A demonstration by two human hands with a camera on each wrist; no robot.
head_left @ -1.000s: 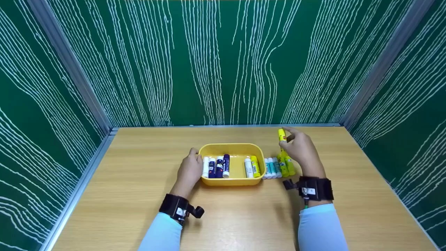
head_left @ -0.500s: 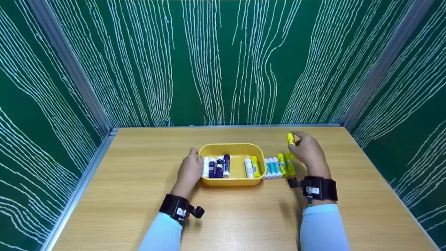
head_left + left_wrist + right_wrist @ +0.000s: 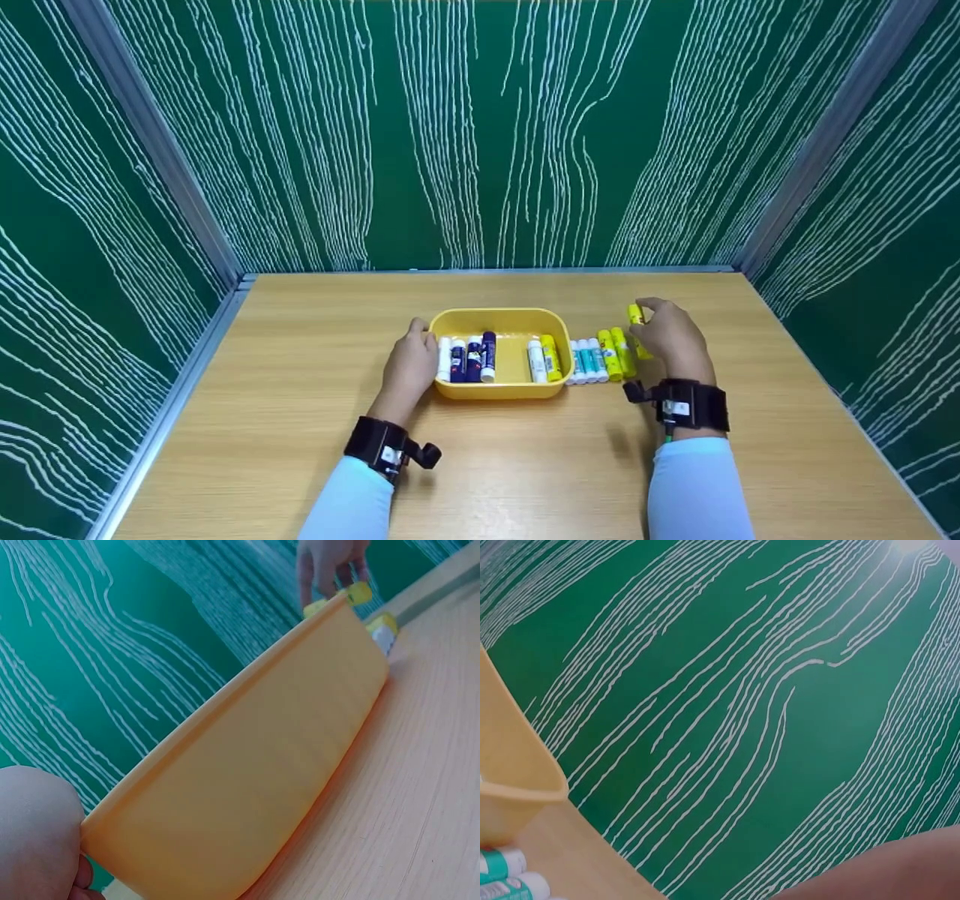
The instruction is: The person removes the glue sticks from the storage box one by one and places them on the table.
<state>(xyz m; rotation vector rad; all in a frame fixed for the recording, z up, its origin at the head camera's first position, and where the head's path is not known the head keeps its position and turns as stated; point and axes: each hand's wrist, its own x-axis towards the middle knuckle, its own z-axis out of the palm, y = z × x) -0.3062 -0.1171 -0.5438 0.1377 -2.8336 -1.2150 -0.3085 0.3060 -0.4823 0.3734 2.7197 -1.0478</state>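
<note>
My left hand [image 3: 410, 364] grips the left end of a yellow plastic basket [image 3: 501, 391]; the left wrist view shows the hand at the basket's corner. My right hand [image 3: 670, 337] pinches a yellow glue stick [image 3: 637, 315] by its upper part, tilted, at the right end of a row on the table. Beside it in that row lie two yellow glue sticks [image 3: 622, 352] and several white-and-teal glue sticks [image 3: 586, 361], reaching to the basket's right side. In the right wrist view, the held stick is out of sight.
Inside the basket, a white stick and several purple glue sticks [image 3: 472, 360] lie at the left; a white glue stick [image 3: 536, 361] and a yellow one [image 3: 550, 358] lie at the right. Green walls with white lines [image 3: 435, 150] enclose the wooden table [image 3: 510, 465] at back and sides.
My right hand has moved right and lowered the yellow glue stick from above the row to its right end. The left hand and the basket have stayed in place.
</note>
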